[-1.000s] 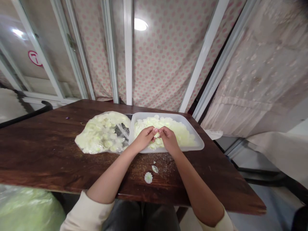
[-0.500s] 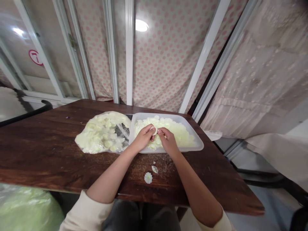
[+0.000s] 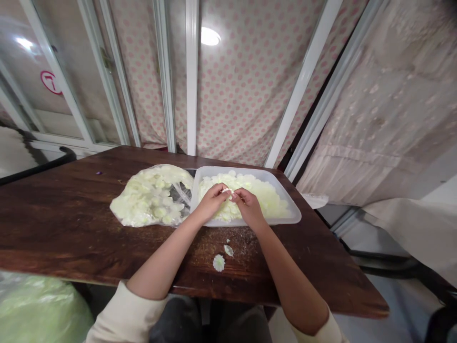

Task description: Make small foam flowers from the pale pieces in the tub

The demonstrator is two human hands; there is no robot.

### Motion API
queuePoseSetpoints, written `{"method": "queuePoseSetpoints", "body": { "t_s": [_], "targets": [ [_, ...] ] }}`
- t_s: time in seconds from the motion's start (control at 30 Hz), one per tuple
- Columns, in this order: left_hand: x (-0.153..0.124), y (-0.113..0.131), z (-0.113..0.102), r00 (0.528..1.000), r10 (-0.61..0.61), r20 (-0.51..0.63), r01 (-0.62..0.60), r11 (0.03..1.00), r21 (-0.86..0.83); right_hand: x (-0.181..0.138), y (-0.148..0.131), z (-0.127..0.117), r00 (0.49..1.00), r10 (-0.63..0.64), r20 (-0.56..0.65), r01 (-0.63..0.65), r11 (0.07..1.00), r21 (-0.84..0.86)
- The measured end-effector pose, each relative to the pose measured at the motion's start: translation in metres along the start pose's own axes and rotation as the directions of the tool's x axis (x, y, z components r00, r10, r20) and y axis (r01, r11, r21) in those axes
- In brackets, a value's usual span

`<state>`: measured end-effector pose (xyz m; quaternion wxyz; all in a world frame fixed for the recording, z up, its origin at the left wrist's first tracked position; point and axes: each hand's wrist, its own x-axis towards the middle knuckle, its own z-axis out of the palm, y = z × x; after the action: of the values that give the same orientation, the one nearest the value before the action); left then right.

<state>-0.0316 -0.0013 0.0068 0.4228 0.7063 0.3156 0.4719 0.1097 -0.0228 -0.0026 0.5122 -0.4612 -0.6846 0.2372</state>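
Note:
Over a white plastic tub (image 3: pixel 294 214), my left hand (image 3: pixel 213 200) and my right hand (image 3: pixel 249 206) meet with fingertips pinched. Between them is a small pale flower-shaped piece (image 3: pixel 227 191), partly hidden by the fingers; both hands grip it. A heap of pale yellow-green flower-shaped pieces (image 3: pixel 273 196) fills much of the tub below. Left of the tub, touching it, lies a clear plastic bag (image 3: pixel 143 200) with more such pieces inside. Nearer me, one scalloped pale piece (image 3: pixel 219 263) and a folded-looking one (image 3: pixel 229 250) rest on the wood.
The dark wooden table (image 3: pixel 71 214) has fine crumbs scattered before the tub. A large bag with light green contents (image 3: pixel 39 309) stands at lower left, below the table edge. Behind the table are framed glass panels with a dotted curtain (image 3: pixel 246 95). Pale cloth (image 3: pixel 414 228) hangs at right.
The fingertips have shifted slightly on the small pale piece, which is still held between both hands. The whole view has moved a little; tub, bag and loose pieces stay in place.

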Motion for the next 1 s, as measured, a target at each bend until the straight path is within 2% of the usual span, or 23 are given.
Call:
{"method": "queuePoseSetpoints", "body": {
  "t_s": [0.13, 0.3, 0.5, 0.7, 1.0],
  "targets": [
    [0.0003, 0.0008, -0.0004, 1.0, 0.023, -0.02, -0.024, 0.999, -0.031, -0.0009, 0.0023, 0.0016, 0.999, -0.016, 0.052, 0.014, 1.0, 0.026],
    [0.0003, -0.0004, 0.0003, 0.999, 0.049, 0.011, -0.047, 0.995, -0.085, -0.0012, 0.004, 0.003, 0.997, -0.028, 0.077, 0.026, 0.999, 0.03],
    [-0.0004, -0.0001, 0.0009, 0.998, 0.066, 0.023, -0.067, 0.998, 0.01, -0.0023, 0.0013, 0.0025, 0.996, -0.032, 0.078, 0.032, 0.999, 0.002],
    [-0.0001, -0.0029, 0.0016, 0.998, 0.033, 0.053, -0.036, 0.998, 0.055, -0.0016, 0.0037, 0.0028, 0.998, -0.022, 0.062, 0.022, 1.0, 0.002],
    [-0.0033, -0.0071, 0.0027, 0.993, -0.003, 0.122, -0.011, 0.994, 0.109, -0.0021, 0.0032, 0.0005, 0.991, -0.007, -0.13, 0.005, 1.0, -0.016]
  ]
}}
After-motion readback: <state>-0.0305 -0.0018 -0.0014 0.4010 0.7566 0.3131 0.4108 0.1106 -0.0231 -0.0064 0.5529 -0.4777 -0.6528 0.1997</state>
